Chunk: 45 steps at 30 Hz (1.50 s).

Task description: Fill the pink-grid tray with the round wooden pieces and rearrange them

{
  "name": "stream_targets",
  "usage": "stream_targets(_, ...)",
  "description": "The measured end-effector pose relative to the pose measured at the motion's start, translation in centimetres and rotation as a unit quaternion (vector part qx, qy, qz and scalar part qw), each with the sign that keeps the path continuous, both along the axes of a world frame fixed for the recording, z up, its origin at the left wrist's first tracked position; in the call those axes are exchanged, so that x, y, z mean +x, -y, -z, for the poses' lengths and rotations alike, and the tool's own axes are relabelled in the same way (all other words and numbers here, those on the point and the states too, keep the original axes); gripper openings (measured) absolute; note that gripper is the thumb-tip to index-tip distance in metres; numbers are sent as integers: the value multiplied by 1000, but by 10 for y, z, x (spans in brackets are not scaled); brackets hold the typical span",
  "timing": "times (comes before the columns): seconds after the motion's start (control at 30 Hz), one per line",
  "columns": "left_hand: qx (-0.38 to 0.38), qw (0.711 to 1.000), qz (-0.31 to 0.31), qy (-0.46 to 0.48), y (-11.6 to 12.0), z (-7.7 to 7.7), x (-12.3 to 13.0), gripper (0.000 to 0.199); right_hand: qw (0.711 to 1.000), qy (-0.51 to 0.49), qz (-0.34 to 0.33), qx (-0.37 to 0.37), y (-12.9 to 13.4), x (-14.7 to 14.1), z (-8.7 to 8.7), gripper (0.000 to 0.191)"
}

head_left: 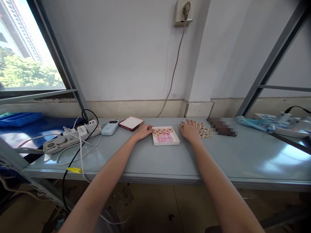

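A shallow white box (178,142) sits on the grey shelf, with several round xiangqi pieces (166,130) along its far side and a pink grid on its floor. My left hand (143,132) is at the box's upper left corner, its fingers bent and closed against the rim. To the right of the box lies a pile of loose xiangqi pieces (205,130). My right hand (190,130) rests palm down on the left part of this pile, fingers apart, and hides some of the pieces beneath it.
A white-topped dark red box lid (131,123) lies behind my left hand. Farther left are a light blue power bank (110,128), a power strip (70,137) and tangled cables. Right of the pieces lies a brown blurred object (222,126), then a blue plastic packet (255,124).
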<state>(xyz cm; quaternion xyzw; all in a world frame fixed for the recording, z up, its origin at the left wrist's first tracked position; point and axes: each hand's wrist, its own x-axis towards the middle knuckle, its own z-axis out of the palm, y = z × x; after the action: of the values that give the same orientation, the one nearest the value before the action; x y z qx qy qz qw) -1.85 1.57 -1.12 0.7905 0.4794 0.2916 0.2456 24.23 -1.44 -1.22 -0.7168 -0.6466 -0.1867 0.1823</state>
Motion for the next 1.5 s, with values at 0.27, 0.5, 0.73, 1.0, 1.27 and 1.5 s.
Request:
stream_targets(0.27,-42,996,24,74,-3,1,1,32,998,45,-33,-14,3,-7,-5,29)
stream_targets(0.5,-97,987,19,126,-1,-2,2,33,996,-71,-34,-35,8,-20,-23,32)
stream_targets(0.73,-82,989,19,124,0,-3,1,32,965,-104,-193,-144,21,-34,-35,30)
stream_targets(1.0,-83,989,14,118,2,-5,2,30,965,-41,-231,-114,19,-46,-26,25)
stream_targets(1.27,-79,989,28,119,4,-6,3,28,976,28,-208,-57,22,-46,-26,22)
stream_targets(1.5,-78,989,27,124,3,-5,3,27,975,24,-210,-71,24,-48,-28,17)
